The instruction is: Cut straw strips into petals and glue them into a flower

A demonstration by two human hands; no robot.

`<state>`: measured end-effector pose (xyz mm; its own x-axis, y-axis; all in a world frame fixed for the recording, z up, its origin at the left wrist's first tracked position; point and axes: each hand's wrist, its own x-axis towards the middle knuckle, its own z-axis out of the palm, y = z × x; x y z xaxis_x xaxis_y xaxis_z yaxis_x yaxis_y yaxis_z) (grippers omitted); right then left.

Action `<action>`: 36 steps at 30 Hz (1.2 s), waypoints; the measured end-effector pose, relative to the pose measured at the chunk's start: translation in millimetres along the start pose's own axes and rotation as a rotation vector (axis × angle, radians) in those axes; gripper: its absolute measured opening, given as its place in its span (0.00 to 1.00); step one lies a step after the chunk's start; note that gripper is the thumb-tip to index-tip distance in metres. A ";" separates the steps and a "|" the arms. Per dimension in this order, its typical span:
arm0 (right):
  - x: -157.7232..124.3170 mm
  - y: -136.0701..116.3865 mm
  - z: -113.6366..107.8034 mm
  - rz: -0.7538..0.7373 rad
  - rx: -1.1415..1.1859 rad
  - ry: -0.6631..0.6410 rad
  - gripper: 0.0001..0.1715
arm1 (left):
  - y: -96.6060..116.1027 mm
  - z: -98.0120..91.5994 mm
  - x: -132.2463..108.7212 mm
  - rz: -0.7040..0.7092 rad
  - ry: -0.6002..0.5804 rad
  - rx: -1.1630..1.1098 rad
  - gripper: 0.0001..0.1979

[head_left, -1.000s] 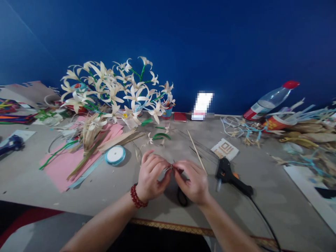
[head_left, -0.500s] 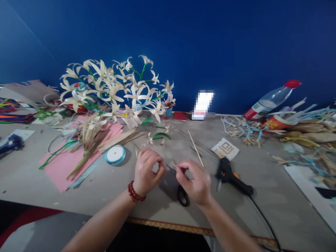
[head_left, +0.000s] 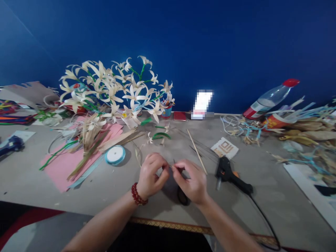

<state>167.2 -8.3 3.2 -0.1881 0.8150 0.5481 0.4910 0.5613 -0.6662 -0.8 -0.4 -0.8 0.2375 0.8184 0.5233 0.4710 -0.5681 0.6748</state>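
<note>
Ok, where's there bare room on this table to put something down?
Mainly two patches: front left, between the pink paper and the left hand; and right, between the glue gun and the white board. It's crowded at back left, around the flowers, and back right, by the bottle.

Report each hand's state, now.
Left hand, wearing a red beaded bracelet: closed in a pinch; any held item too small to tell.
Right hand: closed, pinching a thin piece too small to identify.
</note>
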 end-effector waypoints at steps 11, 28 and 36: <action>-2.0 -1.3 3.8 0.005 0.024 0.048 0.05 | 4.4 0.6 -0.4 -0.013 -0.024 -0.052 0.03; 5.4 5.8 -7.7 -0.254 0.121 0.061 0.19 | -1.0 1.5 2.5 -0.486 -0.175 -1.046 0.11; 2.9 5.3 -7.2 0.027 0.303 0.037 0.16 | -3.0 -2.7 0.0 -0.450 -0.194 -0.993 0.11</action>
<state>175.4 -4.1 4.9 -0.1449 0.8277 0.5421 0.2182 0.5612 -0.7984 -4.5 1.1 -1.4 0.3857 0.9179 0.0932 -0.3223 0.0394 0.9458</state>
